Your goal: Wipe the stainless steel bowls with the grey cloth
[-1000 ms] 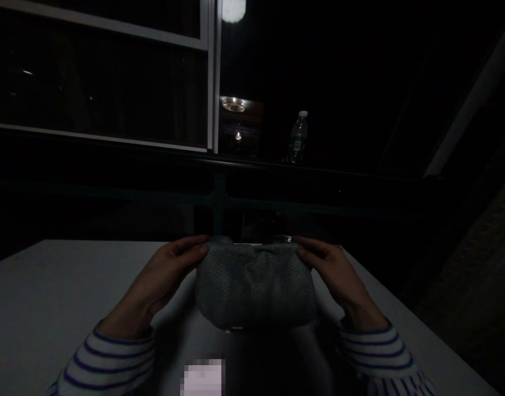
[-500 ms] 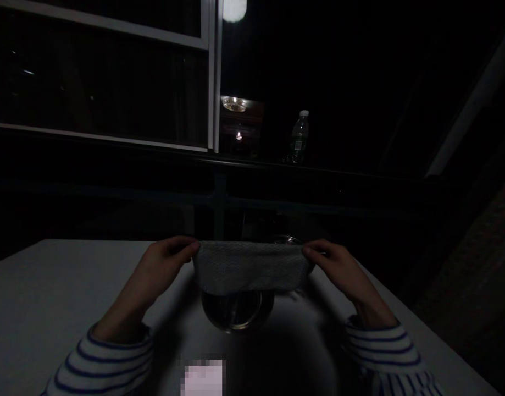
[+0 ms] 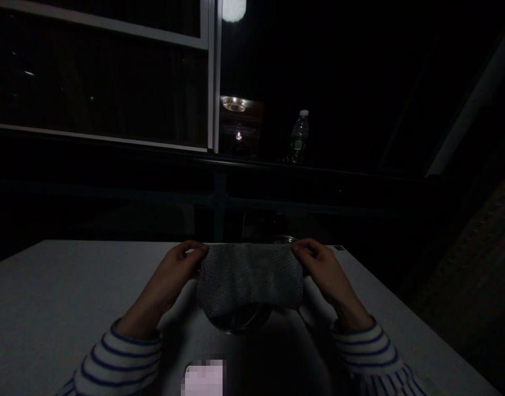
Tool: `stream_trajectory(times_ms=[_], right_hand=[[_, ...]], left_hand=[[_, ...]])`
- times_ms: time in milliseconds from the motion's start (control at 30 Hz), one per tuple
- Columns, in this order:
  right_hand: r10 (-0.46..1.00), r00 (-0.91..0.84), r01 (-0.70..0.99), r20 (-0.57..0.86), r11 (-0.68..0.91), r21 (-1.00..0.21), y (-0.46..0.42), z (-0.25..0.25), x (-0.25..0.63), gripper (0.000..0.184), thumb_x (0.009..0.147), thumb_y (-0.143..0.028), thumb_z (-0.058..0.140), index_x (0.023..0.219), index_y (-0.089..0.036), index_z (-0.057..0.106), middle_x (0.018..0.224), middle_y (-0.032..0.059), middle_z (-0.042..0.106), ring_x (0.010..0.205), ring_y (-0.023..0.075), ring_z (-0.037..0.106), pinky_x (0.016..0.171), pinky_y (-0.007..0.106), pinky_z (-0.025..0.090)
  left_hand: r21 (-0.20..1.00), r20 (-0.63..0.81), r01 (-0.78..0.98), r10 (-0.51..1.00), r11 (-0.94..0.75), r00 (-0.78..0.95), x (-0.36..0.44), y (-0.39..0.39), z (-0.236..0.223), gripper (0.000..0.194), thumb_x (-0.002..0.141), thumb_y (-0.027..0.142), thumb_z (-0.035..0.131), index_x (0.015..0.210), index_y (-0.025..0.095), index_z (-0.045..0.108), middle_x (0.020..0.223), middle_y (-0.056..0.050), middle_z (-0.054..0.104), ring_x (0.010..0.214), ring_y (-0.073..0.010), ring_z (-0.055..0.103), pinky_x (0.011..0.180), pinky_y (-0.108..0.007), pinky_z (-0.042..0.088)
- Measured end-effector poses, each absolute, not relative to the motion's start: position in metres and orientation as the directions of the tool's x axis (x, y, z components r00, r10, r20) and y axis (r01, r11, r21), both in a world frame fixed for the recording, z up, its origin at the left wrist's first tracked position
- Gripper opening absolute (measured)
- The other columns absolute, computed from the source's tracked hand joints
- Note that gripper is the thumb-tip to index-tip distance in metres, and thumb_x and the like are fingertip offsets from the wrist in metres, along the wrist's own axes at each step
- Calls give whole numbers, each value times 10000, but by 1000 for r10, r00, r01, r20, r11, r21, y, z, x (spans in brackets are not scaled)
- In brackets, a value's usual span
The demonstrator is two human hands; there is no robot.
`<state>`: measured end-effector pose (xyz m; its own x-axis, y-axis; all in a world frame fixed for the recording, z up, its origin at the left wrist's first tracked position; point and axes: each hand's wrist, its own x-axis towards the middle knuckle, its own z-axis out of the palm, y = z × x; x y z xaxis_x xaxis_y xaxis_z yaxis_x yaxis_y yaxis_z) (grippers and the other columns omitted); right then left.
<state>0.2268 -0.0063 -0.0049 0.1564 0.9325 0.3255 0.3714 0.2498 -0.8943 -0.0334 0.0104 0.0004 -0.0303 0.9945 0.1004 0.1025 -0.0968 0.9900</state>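
A grey textured cloth point(image 3: 252, 278) hangs between my two hands over the white table. My left hand point(image 3: 180, 272) pinches its upper left corner. At the upper right corner, the fingers of my right hand point(image 3: 318, 269) are closed on it as well. Below and partly behind the cloth is a shiny round metal bowl point(image 3: 242, 324), of which only the near part shows. The rim of another shiny round vessel point(image 3: 286, 240) peeks out behind the cloth's top edge, near my right fingers; most of it is hidden.
The white table point(image 3: 91, 291) fills the lower view. A blurred-out pale rectangle point(image 3: 205, 378) lies near its front edge. Beyond the table, a clear plastic bottle point(image 3: 300, 137) with a white cap stands on a dark ledge beside a window frame point(image 3: 213, 82). The room is very dim.
Both hands have come closer together, and the cloth between them looks slacker. Its lower edge hangs further down, covering more of the metal bowl.
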Motion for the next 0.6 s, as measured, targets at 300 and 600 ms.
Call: stream_trajectory(times_ms=[300, 600], right_hand=[[941, -48, 288, 334, 333, -898, -20, -19, 173, 203, 806, -320, 503, 903, -167, 596, 841, 35, 665, 790, 159, 634, 659, 252, 497], [911, -194, 286, 364, 407, -867, -18, -24, 173, 277, 801, -210, 445, 994, -174, 641, 1016, 61, 664, 962, 176, 606, 866, 335, 462]], left_hand=[[992, 122, -10, 958, -123, 261, 0, -7, -6, 200, 744, 361, 570, 771, 163, 559, 653, 28, 564, 615, -104, 514, 574, -214, 390], [995, 94, -38, 982, -88, 165, 7, -7, -12, 261, 691, 259, 596, 930, 200, 509, 642, 52, 582, 549, -108, 524, 498, -206, 372]])
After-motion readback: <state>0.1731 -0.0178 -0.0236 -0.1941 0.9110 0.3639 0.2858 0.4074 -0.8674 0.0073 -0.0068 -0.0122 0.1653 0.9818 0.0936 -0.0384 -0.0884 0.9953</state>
